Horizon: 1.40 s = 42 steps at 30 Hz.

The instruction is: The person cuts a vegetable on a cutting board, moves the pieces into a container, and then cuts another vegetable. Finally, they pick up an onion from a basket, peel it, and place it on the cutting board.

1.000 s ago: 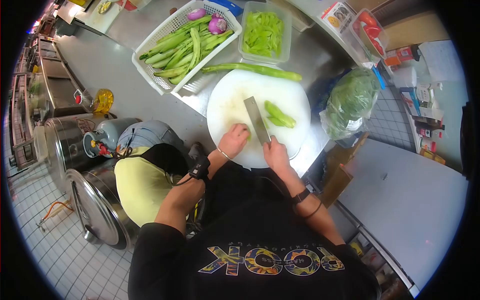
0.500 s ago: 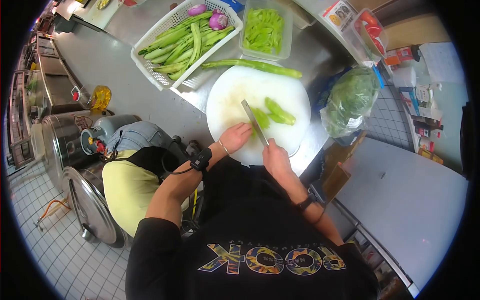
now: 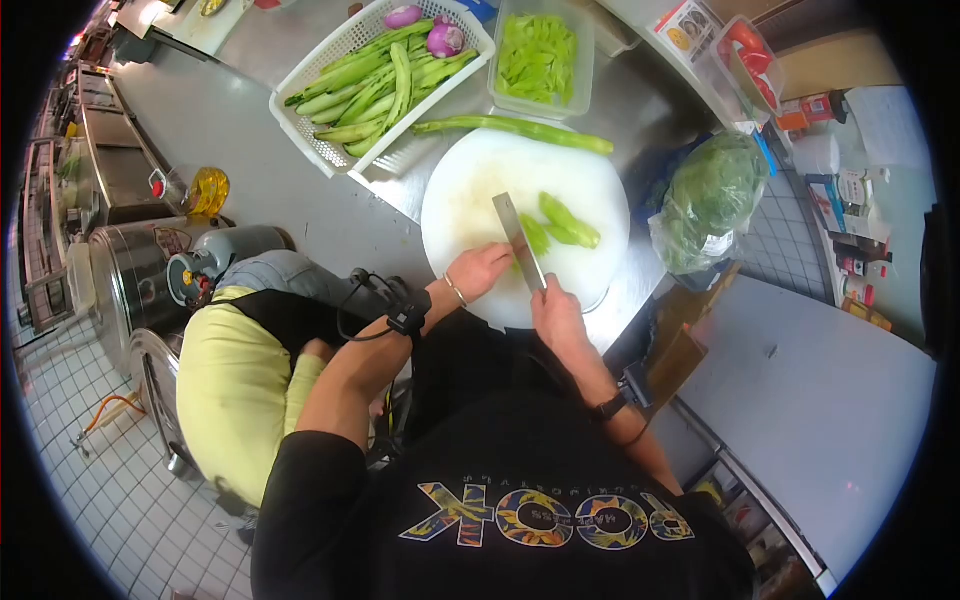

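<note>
On the round white cutting board (image 3: 470,190), my right hand (image 3: 558,312) is closed round the handle of a cleaver (image 3: 516,236). The blade points away from me and lies over a light green piece of vegetable stem (image 3: 535,234). My left hand (image 3: 480,270) is beside the blade, its fingers bent and drawn together on the stem, most of which they and the blade hide. Right of the blade rest more cut stem pieces (image 3: 570,224). One long green stem (image 3: 520,128) lies across the board's far edge.
A white basket (image 3: 310,150) holds green stems and purple onions (image 3: 445,40). Beside it stands a clear tub (image 3: 543,60) of green slices. To the right is a bagged green vegetable (image 3: 712,195). At my left bends a person in a yellow top (image 3: 235,385), near a gas cylinder (image 3: 225,250).
The cleaver has tilted so that more of its blade face shows. My hands stay almost in place on the board. The person at my left has bent lower, and the view has shifted slightly.
</note>
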Each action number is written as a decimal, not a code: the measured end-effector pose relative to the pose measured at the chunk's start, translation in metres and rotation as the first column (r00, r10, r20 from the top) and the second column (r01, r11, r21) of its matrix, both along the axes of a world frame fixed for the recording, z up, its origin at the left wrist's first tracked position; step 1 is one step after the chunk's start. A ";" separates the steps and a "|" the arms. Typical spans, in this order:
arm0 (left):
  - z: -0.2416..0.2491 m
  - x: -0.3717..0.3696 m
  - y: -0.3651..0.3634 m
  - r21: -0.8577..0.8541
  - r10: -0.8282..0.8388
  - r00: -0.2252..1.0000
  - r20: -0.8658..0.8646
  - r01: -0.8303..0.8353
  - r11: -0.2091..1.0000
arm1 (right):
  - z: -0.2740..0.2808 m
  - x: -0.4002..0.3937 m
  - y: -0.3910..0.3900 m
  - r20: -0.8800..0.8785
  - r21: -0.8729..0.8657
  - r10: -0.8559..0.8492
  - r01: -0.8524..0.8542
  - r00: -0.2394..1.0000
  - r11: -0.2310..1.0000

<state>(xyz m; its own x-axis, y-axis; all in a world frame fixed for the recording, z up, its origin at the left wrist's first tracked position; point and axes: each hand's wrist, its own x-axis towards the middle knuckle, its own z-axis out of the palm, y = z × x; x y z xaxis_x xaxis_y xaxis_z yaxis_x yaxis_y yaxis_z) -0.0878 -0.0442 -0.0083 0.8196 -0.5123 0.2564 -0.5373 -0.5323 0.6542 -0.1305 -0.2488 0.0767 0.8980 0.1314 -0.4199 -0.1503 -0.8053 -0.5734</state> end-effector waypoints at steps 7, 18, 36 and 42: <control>0.000 -0.003 0.000 0.010 -0.011 0.997 0.075 0.011 1.000 | 0.005 0.001 0.002 -0.041 0.000 -0.015 0.015 0.999 1.000; 0.005 0.004 -0.001 -0.034 -0.001 1.000 -0.031 0.000 0.999 | -0.016 0.000 -0.001 -0.047 0.063 -0.078 0.081 0.996 0.995; 0.025 0.113 -0.022 0.081 0.239 0.969 0.059 -0.243 0.967 | 0.058 0.013 -0.044 0.034 0.221 -0.482 0.464 0.876 0.858; 0.053 0.042 0.037 0.163 0.420 0.906 0.045 -0.422 0.892 | 0.001 -0.004 0.004 -0.038 0.204 -0.193 0.197 0.980 0.959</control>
